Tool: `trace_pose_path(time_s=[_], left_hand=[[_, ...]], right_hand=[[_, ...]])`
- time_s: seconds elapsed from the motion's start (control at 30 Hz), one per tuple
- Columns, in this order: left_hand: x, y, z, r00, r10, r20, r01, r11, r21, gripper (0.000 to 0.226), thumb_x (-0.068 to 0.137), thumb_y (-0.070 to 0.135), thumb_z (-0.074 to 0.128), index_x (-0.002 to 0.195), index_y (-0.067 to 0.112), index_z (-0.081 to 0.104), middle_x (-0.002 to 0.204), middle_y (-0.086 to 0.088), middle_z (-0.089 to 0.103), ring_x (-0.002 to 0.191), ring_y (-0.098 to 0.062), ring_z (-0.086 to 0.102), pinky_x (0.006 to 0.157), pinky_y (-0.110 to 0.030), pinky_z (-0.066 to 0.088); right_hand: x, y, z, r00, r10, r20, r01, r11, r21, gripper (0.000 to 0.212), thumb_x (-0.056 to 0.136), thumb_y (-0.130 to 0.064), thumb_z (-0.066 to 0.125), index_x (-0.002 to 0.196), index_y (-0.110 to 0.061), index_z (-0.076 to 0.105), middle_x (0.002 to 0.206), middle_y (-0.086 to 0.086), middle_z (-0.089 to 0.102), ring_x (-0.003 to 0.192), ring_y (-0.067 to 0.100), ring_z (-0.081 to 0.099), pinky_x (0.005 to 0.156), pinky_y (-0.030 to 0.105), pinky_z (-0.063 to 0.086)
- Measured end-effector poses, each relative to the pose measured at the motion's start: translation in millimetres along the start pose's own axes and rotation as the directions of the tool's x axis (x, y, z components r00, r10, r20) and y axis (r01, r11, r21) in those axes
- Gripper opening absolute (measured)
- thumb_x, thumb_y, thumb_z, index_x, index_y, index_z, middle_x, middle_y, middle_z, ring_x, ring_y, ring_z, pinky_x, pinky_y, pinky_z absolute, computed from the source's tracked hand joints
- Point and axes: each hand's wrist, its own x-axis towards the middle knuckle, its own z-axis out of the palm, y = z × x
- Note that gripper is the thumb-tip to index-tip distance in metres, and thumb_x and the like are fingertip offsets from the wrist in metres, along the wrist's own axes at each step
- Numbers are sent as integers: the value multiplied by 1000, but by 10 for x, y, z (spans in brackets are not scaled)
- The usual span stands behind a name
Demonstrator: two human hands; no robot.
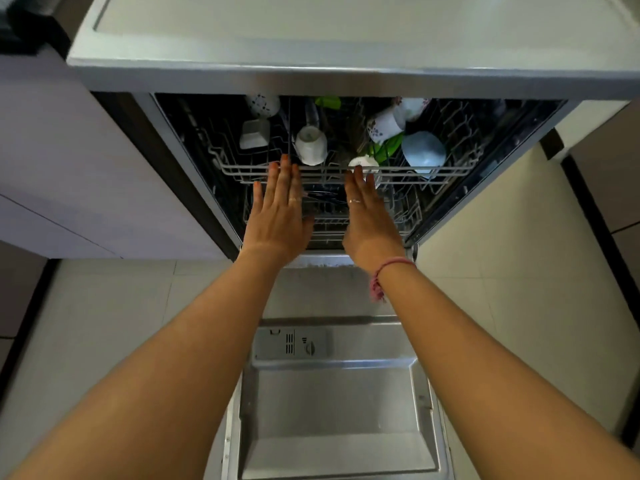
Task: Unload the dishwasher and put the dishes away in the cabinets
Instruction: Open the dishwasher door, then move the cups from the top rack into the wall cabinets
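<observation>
Both hands, left (281,202) and right (367,209), flat and unclenched at the rack (332,169) (mid-frame); a jerky pull could topple cups (311,145).

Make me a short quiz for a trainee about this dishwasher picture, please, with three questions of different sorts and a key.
1. True or false: the door is shut.
2. Which hand wears the pink band: A left, B right?
3. Fill in: the fingertips of both hands reach the front rail of the upper ____.

Key
1. False; it lies open and flat.
2. B; the right hand wears it, the left hand does not.
3. Rack, which holds cups and a blue bowl.
</observation>
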Motion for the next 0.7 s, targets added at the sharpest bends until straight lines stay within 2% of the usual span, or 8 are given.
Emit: trace_pose_path(time_s=[0.13, 0.27, 0.33, 0.47, 0.53, 0.6, 0.7], left_hand=[[330, 56, 25, 999, 33, 38, -32, 999, -7, 73, 98, 42, 35, 151, 8, -4, 159, -10, -11, 146, -24, -12, 117, -44, -6], [514, -5, 172, 992, 10, 128, -7, 1000, -21, 72, 99, 44, 30, 151, 10, -6, 159, -8, -11, 146, -24, -12, 116, -46, -6], [543, -23, 265, 991, 14, 129, -11, 1000, -26, 72, 99, 43, 32, 151, 10, -4, 159, -9, -9, 147, -26, -9, 116, -47, -4], [622, -22, 342, 1000, -7, -14, 6, 998, -63, 62, 95, 35, 43, 148, 7, 25, 153, -14, 27, 143, -32, 18, 118, -47, 11], [686, -10, 330, 998, -28, -64, 23, 997, -69, 53, 95, 33, 37, 141, 6, 39, 141, -16, 43, 134, -34, 34, 115, -47, 18], [741, -15, 322, 997, -40, -71, 35, 997, -69, 48, 97, 32, 34, 135, 6, 45, 133, -16, 50, 127, -35, 41, 113, -47, 21], [780, -22, 333, 996, -57, -63, 50, 992, -117, 42, 98, 31, 36, 131, 7, 48, 130, -14, 51, 124, -33, 43, 115, -47, 18]], right_hand=[[314, 137, -6, 995, -81, -65, 75, 993, -86, 77, 90, 4, 41, 152, -13, -1, 160, 4, -9, 147, 22, -8, 119, 39, 4], [507, 309, 83, 992, -129, -9, 124, 971, -205, 70, 92, -2, 38, 151, -10, 1, 160, 7, -4, 148, 23, -3, 118, 42, 8], [545, 391, 180, 992, -130, 3, 127, 966, -227, 70, 91, -3, 39, 152, -10, 4, 160, 6, -3, 148, 23, -1, 119, 45, 10], [555, 356, 398, 987, -81, -142, 52, 979, -197, 65, 87, 0, 46, 148, -9, 26, 159, 5, 12, 144, 27, 18, 116, 48, 20], [611, 291, 410, 980, -32, -199, -3, 985, -174, 61, 87, -2, 47, 145, -12, 34, 156, 5, 22, 140, 28, 27, 112, 46, 27], [655, 261, 377, 971, -10, -241, -31, 986, -165, 56, 86, -3, 47, 140, -14, 39, 151, 5, 32, 135, 29, 33, 107, 46, 31], [660, 265, 359, 963, 13, -269, -61, 984, -169, 52, 87, -5, 49, 137, -15, 42, 144, 6, 40, 132, 30, 35, 104, 45, 32]])
